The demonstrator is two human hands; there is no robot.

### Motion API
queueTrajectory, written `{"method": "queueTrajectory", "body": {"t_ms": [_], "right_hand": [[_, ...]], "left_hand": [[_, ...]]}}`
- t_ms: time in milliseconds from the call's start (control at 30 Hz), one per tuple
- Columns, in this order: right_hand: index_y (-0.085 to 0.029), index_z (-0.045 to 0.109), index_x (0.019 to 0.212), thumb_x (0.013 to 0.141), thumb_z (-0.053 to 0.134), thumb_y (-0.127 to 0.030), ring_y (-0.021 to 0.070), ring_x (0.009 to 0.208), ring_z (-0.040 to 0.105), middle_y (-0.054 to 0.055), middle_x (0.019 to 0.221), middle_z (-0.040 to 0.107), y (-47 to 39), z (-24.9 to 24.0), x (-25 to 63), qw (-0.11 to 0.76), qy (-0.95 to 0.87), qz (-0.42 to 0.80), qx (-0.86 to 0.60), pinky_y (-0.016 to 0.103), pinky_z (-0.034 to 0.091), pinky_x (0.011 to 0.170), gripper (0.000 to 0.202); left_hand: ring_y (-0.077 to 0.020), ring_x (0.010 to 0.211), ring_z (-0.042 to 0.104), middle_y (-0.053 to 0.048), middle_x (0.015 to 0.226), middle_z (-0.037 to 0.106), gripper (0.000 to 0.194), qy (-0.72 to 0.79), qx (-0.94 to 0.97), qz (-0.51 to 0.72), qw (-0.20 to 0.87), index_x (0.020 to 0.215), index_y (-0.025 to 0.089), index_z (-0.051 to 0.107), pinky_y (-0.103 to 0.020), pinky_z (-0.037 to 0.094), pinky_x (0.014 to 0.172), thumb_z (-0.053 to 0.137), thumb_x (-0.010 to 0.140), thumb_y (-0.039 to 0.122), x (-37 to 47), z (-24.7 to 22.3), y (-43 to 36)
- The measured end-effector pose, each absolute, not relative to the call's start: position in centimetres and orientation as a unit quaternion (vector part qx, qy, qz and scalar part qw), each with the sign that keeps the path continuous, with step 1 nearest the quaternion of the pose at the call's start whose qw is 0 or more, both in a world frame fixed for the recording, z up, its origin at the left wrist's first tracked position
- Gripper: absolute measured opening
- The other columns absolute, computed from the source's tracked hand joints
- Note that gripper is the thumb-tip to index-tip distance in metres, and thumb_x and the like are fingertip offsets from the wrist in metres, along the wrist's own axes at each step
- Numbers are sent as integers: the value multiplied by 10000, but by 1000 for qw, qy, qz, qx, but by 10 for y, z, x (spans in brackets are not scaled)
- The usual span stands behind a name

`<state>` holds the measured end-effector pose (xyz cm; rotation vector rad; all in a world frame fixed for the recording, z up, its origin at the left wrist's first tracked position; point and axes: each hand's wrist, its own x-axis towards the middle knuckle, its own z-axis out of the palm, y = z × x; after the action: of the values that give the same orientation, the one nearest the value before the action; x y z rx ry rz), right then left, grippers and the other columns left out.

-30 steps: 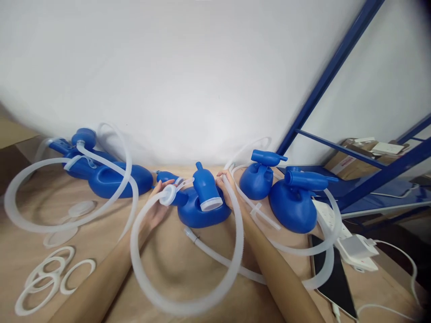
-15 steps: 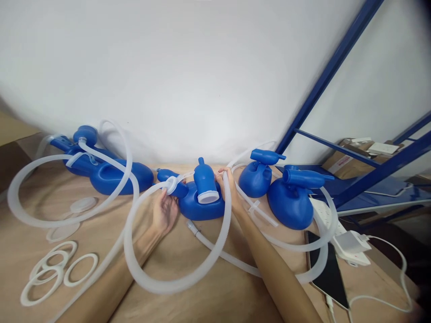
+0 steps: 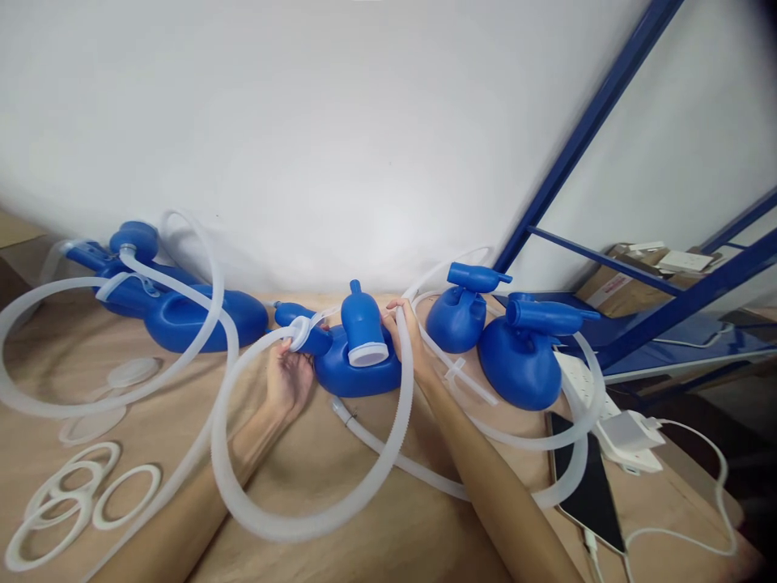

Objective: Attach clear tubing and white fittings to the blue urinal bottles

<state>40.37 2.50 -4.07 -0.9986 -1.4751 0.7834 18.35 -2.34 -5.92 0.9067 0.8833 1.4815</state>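
Bottle (image 3: 349,382) lies on the brown worktop (image 3: 316,453), between our two hands. Our left hand (image 3: 291,380) has just slipped lower beneath the white cap (image 3: 299,332) at its neck, leaving more cap showing; that grip is partly curled, and we cannot tell how firmly it holds. Our right hand (image 3: 413,336), at the bottle's right end, keeps its grip closed around the pale tube (image 3: 291,526), which loops in front of the bottle. The blue cup (image 3: 362,317) on top now stands straighter. Left of the bottle are more blue bottles (image 3: 243,324) and white rings (image 3: 129,470); right of it, another pair (image 3: 522,372), a power strip (image 3: 576,380) and a phone (image 3: 588,486). Behind it rises a white wall (image 3: 303,162); farther right, a blue rack (image 3: 591,129) holds a carton (image 3: 613,287).
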Motion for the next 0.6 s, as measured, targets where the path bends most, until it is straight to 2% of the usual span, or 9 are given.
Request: {"method": "queueTrajectory", "body": {"t_ms": [100,167,267,367,433,500,533,600], "right_hand": [[-279,482,1047,945,636,-573,176,679,557,-46,727,546,25,-40,405,563,-624,348,-415,317,483,681,348],[-283,474,1061,932,654,-564,182,716,590,-37,762,588,26,-41,406,567,-618,362,-407,324,503,714,358],[-287,462,1065,930,663,-554,187,750,620,-32,790,610,27,-42,408,567,-615,380,-395,327,515,731,361],[-287,458,1061,934,664,-553,183,716,608,-44,760,585,25,-41,407,563,-621,381,-391,319,505,696,359],[-284,464,1059,945,653,-549,180,711,606,-44,762,587,22,-40,407,561,-625,377,-392,315,501,689,344],[-279,483,1057,958,639,-536,179,748,619,-31,804,602,20,-39,407,557,-631,370,-394,315,505,718,317],[-275,494,1053,964,632,-529,180,774,624,-23,831,607,20,-38,407,556,-634,363,-395,318,508,743,303],[-269,509,1050,974,613,-522,183,811,625,-12,871,612,19,-37,407,555,-644,350,-394,326,508,786,284]], "left_hand": [[-262,1150,702,-61,1146,776,214,313,322,647,616,992,236,722,-377,606,964,582,875,348,171,-54,-20],[-233,1006,727,-55,1018,783,122,294,291,631,656,919,230,723,-351,612,907,633,844,263,159,-48,-16],[-237,916,732,-76,970,778,198,297,285,582,702,970,226,751,-382,621,887,622,910,363,133,-34,-9],[-318,1042,736,-128,1159,773,433,336,322,534,706,1179,244,757,-465,619,920,611,917,556,104,-7,-9],[-377,1161,706,-144,1271,750,554,402,390,512,651,1281,270,736,-480,610,949,724,828,588,88,15,-16],[-393,1265,656,-128,1315,740,650,473,503,475,546,1321,290,733,-439,585,1011,839,735,551,82,36,-26],[-386,1298,636,-111,1328,737,659,494,570,451,478,1319,296,740,-415,561,1052,861,720,542,84,45,-30],[-368,1332,611,-77,1359,727,571,492,693,403,339,1292,300,764,-402,490,1141,807,786,561,96,54,-37]]}}
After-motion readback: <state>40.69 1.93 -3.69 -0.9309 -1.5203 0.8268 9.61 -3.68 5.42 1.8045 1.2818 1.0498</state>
